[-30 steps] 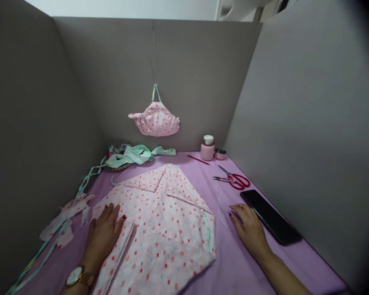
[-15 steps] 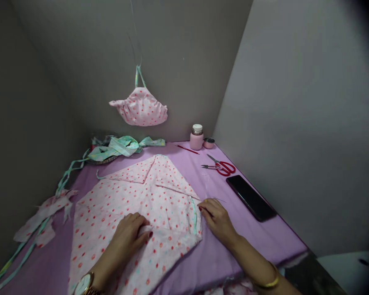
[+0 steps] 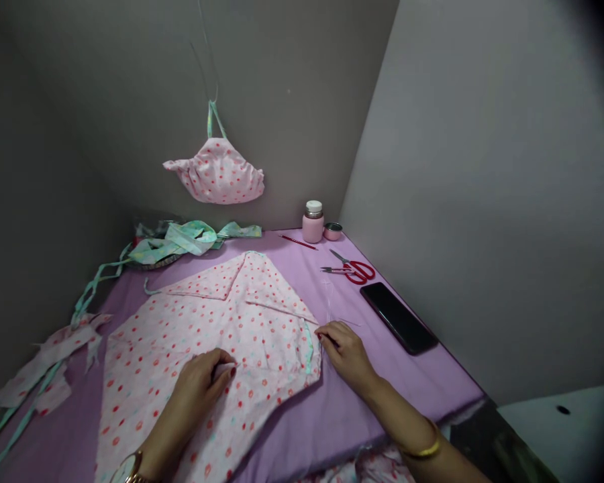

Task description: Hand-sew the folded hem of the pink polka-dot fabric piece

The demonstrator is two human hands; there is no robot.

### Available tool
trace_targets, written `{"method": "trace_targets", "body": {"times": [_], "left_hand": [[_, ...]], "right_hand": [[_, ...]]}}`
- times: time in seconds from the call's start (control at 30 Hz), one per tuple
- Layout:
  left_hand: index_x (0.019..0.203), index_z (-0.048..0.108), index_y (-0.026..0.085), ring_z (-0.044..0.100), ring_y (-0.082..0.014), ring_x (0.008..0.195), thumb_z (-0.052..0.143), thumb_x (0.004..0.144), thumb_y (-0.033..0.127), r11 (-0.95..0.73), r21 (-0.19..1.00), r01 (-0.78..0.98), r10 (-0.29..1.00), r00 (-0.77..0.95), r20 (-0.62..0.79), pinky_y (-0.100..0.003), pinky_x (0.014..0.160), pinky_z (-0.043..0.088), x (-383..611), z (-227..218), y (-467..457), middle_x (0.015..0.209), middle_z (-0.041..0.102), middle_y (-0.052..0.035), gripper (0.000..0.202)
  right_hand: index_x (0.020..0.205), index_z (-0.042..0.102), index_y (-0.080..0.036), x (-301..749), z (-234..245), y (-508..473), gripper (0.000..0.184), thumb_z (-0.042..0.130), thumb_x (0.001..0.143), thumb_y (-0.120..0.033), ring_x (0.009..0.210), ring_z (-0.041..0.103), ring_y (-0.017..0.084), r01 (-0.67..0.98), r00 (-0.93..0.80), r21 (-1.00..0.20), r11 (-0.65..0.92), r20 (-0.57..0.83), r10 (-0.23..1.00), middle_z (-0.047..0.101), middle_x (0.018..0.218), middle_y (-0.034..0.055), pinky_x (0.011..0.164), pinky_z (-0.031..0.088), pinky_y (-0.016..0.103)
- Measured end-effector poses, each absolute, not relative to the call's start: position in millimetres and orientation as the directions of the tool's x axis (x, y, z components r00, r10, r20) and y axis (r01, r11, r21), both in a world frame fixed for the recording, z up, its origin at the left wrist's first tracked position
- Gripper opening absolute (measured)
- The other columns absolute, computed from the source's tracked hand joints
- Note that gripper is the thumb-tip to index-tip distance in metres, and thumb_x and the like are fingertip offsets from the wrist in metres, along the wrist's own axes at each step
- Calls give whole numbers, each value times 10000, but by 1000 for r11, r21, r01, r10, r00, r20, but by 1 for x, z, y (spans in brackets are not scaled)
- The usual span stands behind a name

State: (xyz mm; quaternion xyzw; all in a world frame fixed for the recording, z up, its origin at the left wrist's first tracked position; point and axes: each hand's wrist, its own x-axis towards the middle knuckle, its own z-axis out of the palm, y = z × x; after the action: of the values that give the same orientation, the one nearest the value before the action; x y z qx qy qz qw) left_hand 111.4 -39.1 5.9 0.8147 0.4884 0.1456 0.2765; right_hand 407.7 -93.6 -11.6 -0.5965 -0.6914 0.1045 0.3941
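My left hand (image 3: 197, 382) now curls at the middle of the dotted fabric (image 3: 269, 342), off its left side; my right hand (image 3: 346, 352) is at the fabric's right edge instead of beside the phone (image 3: 398, 318), its bangle (image 3: 425, 448) now showing.

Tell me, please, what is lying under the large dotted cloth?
A purple sheet shows along both sides of the large dotted cloth, which appears to lie on it. Anything else underneath is covered and cannot be seen.

Decent lane for the right hand (image 3: 346, 352) over the purple worktop (image 3: 292, 429), between the spotted fabric (image 3: 262, 335) and the phone (image 3: 397, 317). Farther back, the scissors (image 3: 364, 271) and pink bottle (image 3: 313, 227) kinda get in the way, and a grey wall (image 3: 458, 201) blocks the right.
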Motion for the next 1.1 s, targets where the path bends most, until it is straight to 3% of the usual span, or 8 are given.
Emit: {"method": "trace_targets", "body": {"times": [0.37,0.53,0.7,0.8,0.87,0.93,1.0,1.1], "left_hand": [[829,472,241,546,-160,673,345,876,384,-267,605,750,921,384,-69,-259,622,383,109,9,-34,746,588,21,197],[894,493,249,575,-174,735,351,867,410,-241,612,754,929,361,-79,-276,660,405,110,6,-32,816,612,4,216],[1152,394,222,596,-201,753,422,790,531,-87,681,727,950,266,-162,-307,680,439,94,6,-42,888,617,-35,477],[924,506,215,583,-207,689,401,787,530,-69,623,779,925,284,-252,-300,636,424,83,6,-49,723,601,-11,359],[767,498,223,571,-196,657,341,814,515,-89,620,780,932,284,-224,-287,619,414,83,8,-52,672,582,-4,335],[793,482,233,576,-185,670,310,836,500,-79,628,774,967,213,-140,-276,632,413,88,10,-52,716,598,-1,320],[889,468,246,594,-187,709,291,865,455,-78,574,815,985,151,-80,-279,652,411,95,11,-51,787,622,-4,275],[953,468,240,620,-226,761,242,895,363,-110,338,935,984,150,-94,-315,654,406,104,5,-49,885,643,-50,264]], "right_hand": [[858,609,-181,408,-11,-93,188,424,887,-200,759,527,179,715,20,-643,274,411,911,582,772,57,700,423,314],[1009,600,-189,399,-1,-102,288,602,794,-381,876,503,198,630,-188,-644,435,417,889,548,913,76,767,421,319],[781,629,-196,391,-1,-106,181,513,863,-307,806,485,170,635,-311,-630,448,322,894,515,811,42,732,388,299],[731,602,-186,392,-4,-102,216,503,873,-315,755,483,152,609,-293,-672,423,305,906,504,752,24,702,377,277],[687,566,-176,393,-6,-101,241,497,875,-310,734,480,145,596,-267,-693,405,304,914,498,734,18,687,370,268],[660,531,-168,392,-8,-100,245,498,871,-291,718,477,141,599,-235,-702,385,305,923,494,719,14,677,364,266],[652,508,-166,391,-9,-100,227,519,852,-272,707,472,140,613,-203,-698,370,313,928,489,705,10,669,360,268],[641,487,-166,387,-11,-100,205,546,822,-241,702,469,144,654,-162,-675,341,316,935,484,696,7,668,360,273]]}}
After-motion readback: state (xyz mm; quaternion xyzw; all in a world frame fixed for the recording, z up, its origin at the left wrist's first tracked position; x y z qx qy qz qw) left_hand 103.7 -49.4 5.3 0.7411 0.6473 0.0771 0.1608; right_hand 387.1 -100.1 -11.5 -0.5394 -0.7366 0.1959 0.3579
